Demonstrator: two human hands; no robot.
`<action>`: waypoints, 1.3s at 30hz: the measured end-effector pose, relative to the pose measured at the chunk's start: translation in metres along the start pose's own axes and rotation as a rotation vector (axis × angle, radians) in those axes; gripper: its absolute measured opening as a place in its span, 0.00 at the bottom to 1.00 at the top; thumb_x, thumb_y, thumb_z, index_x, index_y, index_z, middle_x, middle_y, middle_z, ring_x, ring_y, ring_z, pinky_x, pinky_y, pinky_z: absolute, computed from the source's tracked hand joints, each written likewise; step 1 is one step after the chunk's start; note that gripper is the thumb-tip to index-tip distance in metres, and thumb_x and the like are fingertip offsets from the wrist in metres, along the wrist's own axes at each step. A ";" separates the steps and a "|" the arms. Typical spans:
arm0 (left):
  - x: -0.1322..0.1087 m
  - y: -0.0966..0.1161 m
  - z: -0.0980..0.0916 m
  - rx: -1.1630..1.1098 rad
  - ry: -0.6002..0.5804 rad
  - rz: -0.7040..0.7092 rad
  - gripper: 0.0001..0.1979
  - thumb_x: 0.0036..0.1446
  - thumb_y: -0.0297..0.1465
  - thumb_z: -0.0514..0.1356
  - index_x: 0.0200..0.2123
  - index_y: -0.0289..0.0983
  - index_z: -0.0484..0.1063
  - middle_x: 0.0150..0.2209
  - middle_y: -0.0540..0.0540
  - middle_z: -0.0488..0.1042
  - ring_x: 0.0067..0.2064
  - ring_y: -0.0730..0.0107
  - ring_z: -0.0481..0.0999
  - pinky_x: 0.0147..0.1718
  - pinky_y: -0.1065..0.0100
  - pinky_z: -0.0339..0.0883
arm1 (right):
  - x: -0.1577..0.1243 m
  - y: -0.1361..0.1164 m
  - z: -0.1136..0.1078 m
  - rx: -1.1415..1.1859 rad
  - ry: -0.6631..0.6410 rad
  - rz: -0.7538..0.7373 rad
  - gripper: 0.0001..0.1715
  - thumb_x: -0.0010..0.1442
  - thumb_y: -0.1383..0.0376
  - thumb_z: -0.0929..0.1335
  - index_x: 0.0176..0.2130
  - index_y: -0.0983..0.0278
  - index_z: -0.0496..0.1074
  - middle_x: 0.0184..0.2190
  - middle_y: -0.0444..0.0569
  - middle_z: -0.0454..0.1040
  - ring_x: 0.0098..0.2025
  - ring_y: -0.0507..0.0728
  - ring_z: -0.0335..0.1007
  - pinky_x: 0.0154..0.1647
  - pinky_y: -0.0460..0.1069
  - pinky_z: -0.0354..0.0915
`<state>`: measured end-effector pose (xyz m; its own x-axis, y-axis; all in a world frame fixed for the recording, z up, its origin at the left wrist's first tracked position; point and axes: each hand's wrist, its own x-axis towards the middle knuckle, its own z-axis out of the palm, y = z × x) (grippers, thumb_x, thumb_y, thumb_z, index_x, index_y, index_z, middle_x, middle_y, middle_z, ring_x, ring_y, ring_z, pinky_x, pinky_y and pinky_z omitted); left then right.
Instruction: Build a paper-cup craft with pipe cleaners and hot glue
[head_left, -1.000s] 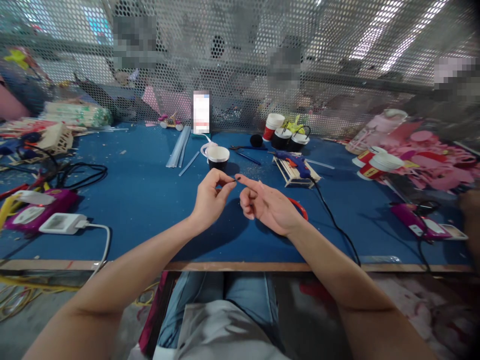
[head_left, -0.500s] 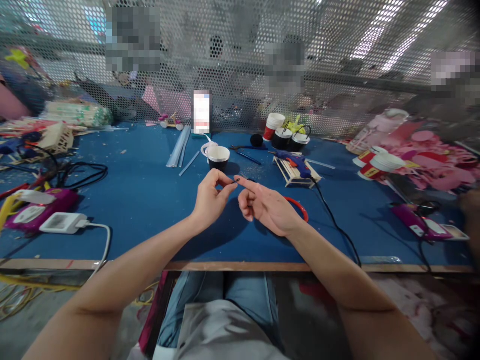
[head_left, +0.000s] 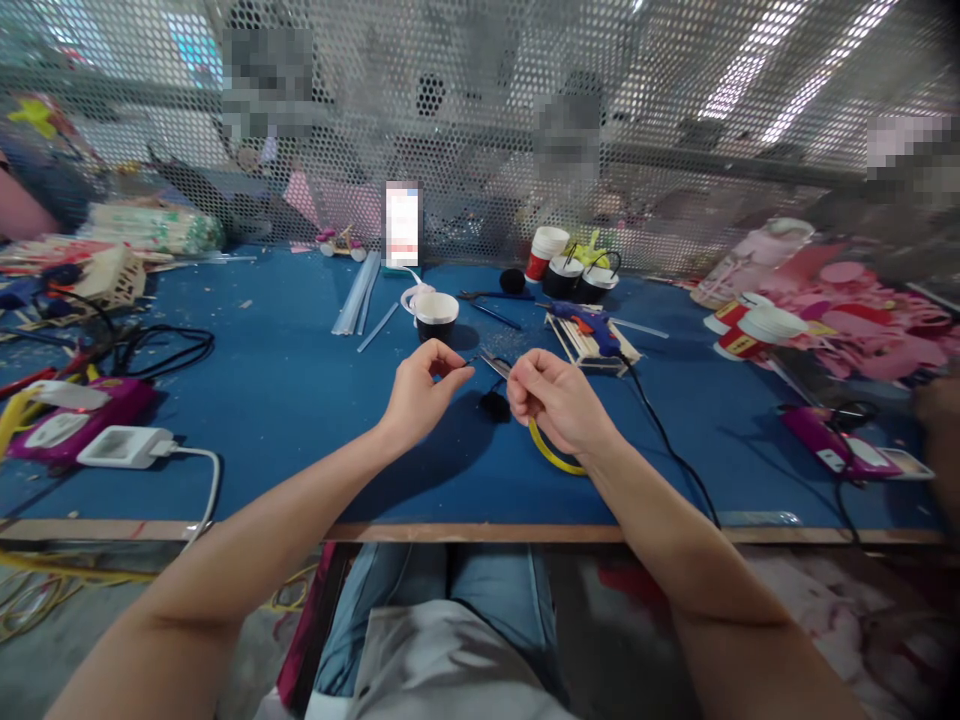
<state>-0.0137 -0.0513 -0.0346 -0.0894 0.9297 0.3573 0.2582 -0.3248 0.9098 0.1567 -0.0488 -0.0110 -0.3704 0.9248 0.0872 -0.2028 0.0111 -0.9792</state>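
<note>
My left hand (head_left: 427, 392) is closed in a pinch on the end of a thin black wire (head_left: 475, 358). Closed around a pair of pliers, my right hand (head_left: 559, 400) points their grey metal jaws (head_left: 495, 364) at the wire near the left fingertips. A curved yellow handle (head_left: 553, 458) shows below the right palm. Beneath the jaws, between my hands, is a black fuzzy clump (head_left: 495, 405). Just beyond my left hand stands a black cup with a white rim (head_left: 436, 315). Whether the jaws touch the wire I cannot tell.
A blue glue gun (head_left: 596, 328) rests on a wooden stick rack, its cord trailing right. Behind are cups (head_left: 562, 275), dark-handled tools (head_left: 495, 315) and clear glue sticks (head_left: 358, 295). A purple power strip (head_left: 82, 425) lies left, pink pieces (head_left: 862, 320) right.
My right hand has turned over and its fingers have curled in. The pliers' jaws now show near the wire, and a yellow handle shows where a red one did. My left hand has barely moved.
</note>
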 end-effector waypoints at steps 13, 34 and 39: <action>-0.008 0.004 0.003 0.058 -0.088 0.056 0.07 0.49 0.33 0.59 0.27 0.36 0.65 0.26 0.50 0.68 0.28 0.76 0.66 0.26 0.73 0.59 | 0.006 0.007 -0.009 -0.228 -0.009 -0.004 0.13 0.51 0.57 0.69 0.30 0.66 0.68 0.22 0.43 0.68 0.21 0.46 0.61 0.20 0.43 0.58; -0.012 0.003 0.004 0.455 -0.168 0.388 0.04 0.55 0.27 0.54 0.33 0.35 0.68 0.34 0.46 0.69 0.35 0.73 0.69 0.34 0.72 0.64 | 0.004 0.006 -0.001 -0.636 0.017 -0.036 0.15 0.55 0.57 0.65 0.26 0.66 0.64 0.21 0.44 0.68 0.20 0.47 0.60 0.19 0.43 0.59; -0.008 0.003 0.001 0.543 -0.268 0.303 0.10 0.59 0.31 0.50 0.38 0.35 0.69 0.35 0.44 0.73 0.35 0.71 0.71 0.34 0.70 0.64 | 0.006 0.009 -0.005 -0.681 0.024 -0.109 0.08 0.55 0.62 0.65 0.31 0.65 0.67 0.23 0.44 0.68 0.24 0.48 0.63 0.25 0.45 0.62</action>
<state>-0.0109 -0.0598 -0.0354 0.2871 0.8448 0.4516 0.6871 -0.5101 0.5174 0.1569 -0.0415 -0.0197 -0.3589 0.9128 0.1949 0.3802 0.3336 -0.8626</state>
